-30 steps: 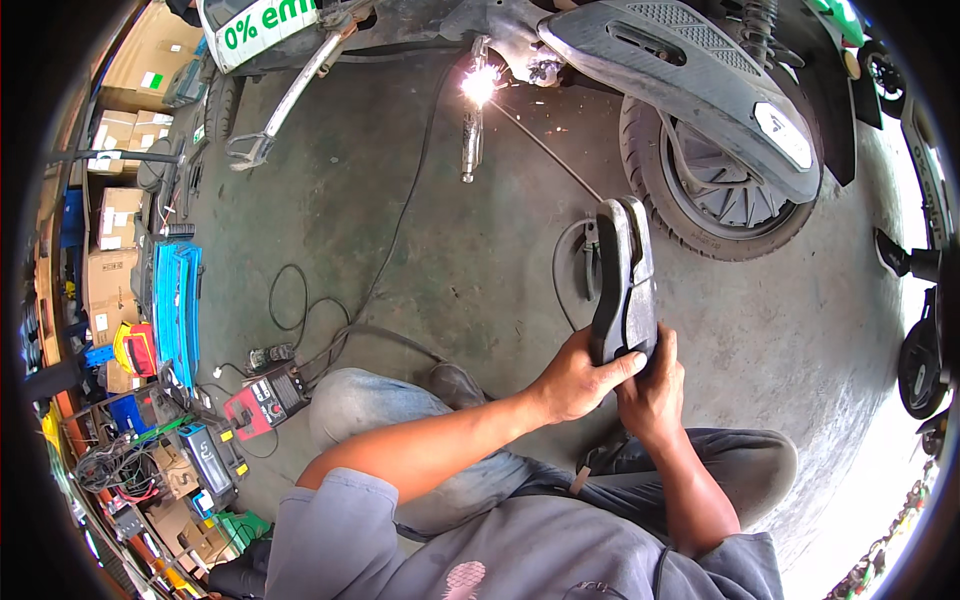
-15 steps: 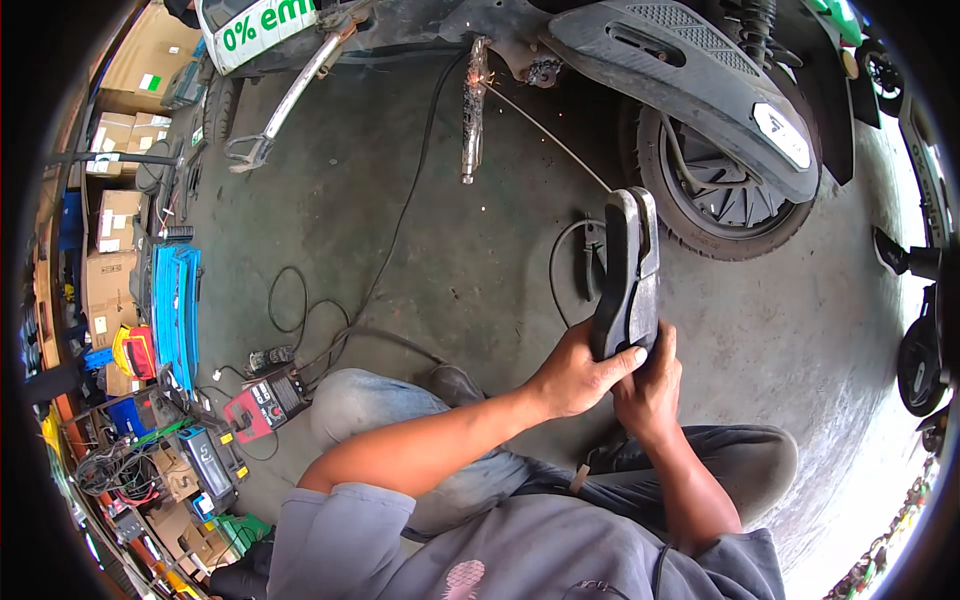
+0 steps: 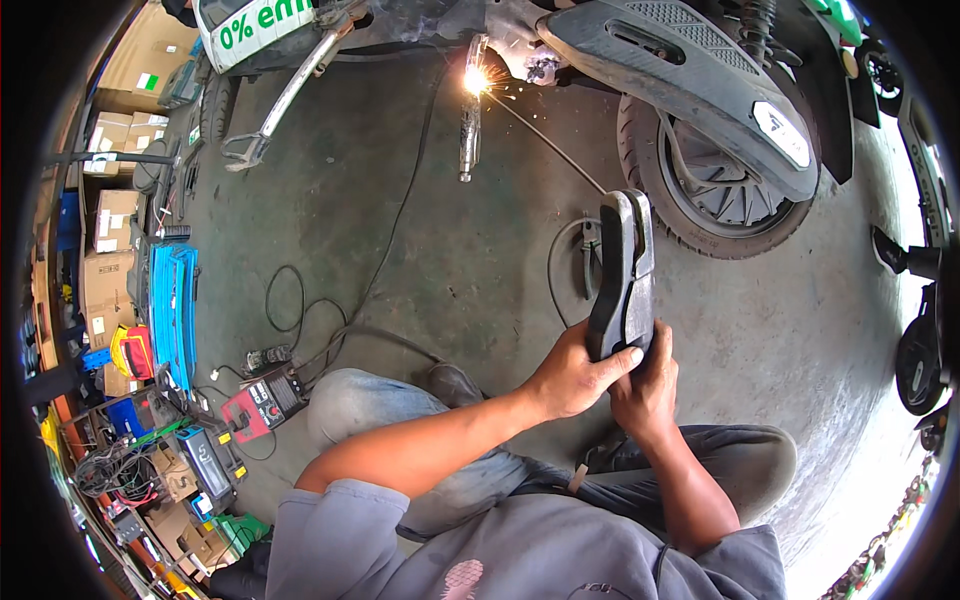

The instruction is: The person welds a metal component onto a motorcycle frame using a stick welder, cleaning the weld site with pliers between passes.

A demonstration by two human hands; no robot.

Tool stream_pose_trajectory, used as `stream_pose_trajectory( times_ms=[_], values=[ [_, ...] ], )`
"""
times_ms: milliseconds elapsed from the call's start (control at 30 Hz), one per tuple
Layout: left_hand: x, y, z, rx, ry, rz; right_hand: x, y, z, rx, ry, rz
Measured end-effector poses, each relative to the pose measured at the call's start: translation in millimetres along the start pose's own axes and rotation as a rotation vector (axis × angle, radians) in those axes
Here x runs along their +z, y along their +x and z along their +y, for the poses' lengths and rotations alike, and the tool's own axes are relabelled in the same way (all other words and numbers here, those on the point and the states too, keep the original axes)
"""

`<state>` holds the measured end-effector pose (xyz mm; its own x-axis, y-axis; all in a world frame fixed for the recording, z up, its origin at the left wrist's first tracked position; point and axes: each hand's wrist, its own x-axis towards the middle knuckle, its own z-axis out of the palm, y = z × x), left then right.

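Note:
My left hand [image 3: 575, 370] and my right hand [image 3: 645, 385] are both closed on the lower end of a black electrode holder [image 3: 620, 270]. A thin welding rod [image 3: 550, 140] runs from its top to a bright arc [image 3: 477, 80] on a metal bar [image 3: 467, 150] under the scooter frame [image 3: 515, 45]. The arc hides the rod's tip and throws orange sparks. A pair of pliers [image 3: 590, 270] lies on the floor beside the holder, next to a cable loop.
A scooter wheel [image 3: 730, 210] and footboard [image 3: 660, 80] are at upper right. A red welding machine [image 3: 260, 405] with cables sits left of my knee. Cardboard boxes [image 3: 115, 290], blue panels [image 3: 175, 310] and assorted tools line the left side. Other vehicles' parts show at far right.
The arc was bright a second ago, gave only small red glints half a second ago, and is bright again now. The holder in my hands has shifted slightly left since half a second ago.

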<state>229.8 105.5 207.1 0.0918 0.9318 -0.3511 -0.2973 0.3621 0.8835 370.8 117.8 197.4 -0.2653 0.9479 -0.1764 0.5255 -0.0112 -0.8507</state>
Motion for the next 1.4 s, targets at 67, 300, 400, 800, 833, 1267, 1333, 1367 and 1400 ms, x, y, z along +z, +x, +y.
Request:
stream_pose_trajectory(
  times_ms=[67, 300, 400, 800, 833, 1267, 1333, 1367, 1400],
  values=[
    [4.8, 2.4, 1.1, 0.026, 0.003, -0.057, 2.6, -4.0, 14.8, -0.014, 0.189, -0.01],
    [6.0, 0.8, 13.8, -0.137, -0.034, -0.168, 1.2, -9.4, 12.3, 0.104, 0.426, -0.036],
    [7.1, 1.9, 17.0, -0.084, -0.074, -0.199, 0.8, -12.1, 16.1, -0.031, 0.192, 0.017],
    [-1.2, 1.6, -0.4, -0.129, -0.146, -0.157, 9.7, -6.3, 8.5, 0.059, 0.256, -0.029],
    [-1.1, 2.6, 0.5, -0.132, -0.159, -0.161, 8.8, -5.5, 6.3, 0.084, 0.273, -0.044],
    [-1.3, 0.1, 4.6, -0.161, -0.151, -0.127, 5.7, -5.9, -0.7, 0.139, 0.261, -0.103],
    [-0.8, -0.2, 5.6, -0.165, -0.146, -0.119, 5.5, -5.4, -0.9, 0.139, 0.266, -0.111],
    [-0.4, 0.1, 5.9, -0.163, -0.148, -0.117, 6.0, -5.5, 0.9, 0.133, 0.263, -0.109],
    [0.0, 0.4, 6.1, -0.161, -0.149, -0.116, 6.7, -5.6, 3.0, 0.127, 0.26, -0.107]
  ],
)
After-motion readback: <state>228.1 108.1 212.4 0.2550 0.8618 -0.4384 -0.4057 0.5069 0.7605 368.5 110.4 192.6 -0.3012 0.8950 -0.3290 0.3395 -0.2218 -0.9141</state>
